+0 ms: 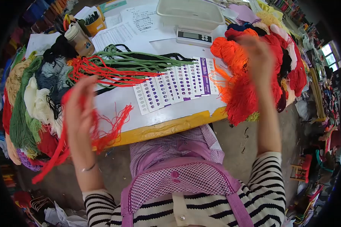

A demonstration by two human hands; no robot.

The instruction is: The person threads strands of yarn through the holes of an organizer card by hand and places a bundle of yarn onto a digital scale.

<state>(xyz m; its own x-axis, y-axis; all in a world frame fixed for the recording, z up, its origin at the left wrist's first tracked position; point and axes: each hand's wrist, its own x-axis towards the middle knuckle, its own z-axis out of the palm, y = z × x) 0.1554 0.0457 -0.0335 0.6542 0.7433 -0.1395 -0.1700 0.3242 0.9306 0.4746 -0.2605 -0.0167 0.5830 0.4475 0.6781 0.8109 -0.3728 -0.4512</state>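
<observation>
My left hand [79, 111], with a bracelet at the wrist, is raised over the table's left front edge. It is closed on a skein of red thread [57, 157], whose loose ends hang down on both sides. My right hand [257, 56] is smeared by motion above a pile of red [241, 99] and orange thread skeins [227, 51]; its fingers cannot be made out. Between my hands lie perforated thread cards [166, 90] with a purple-printed strip. Red [110, 72] and green threads [140, 60] run from them across the table to the left.
A digital scale [194, 37] stands at the back beside a clear plastic tub [189, 15]. Written papers [121, 32], a lidded cup [79, 39] and a pen holder [94, 24] are at the back left. More coloured skeins [24, 102] hang over the table's left edge.
</observation>
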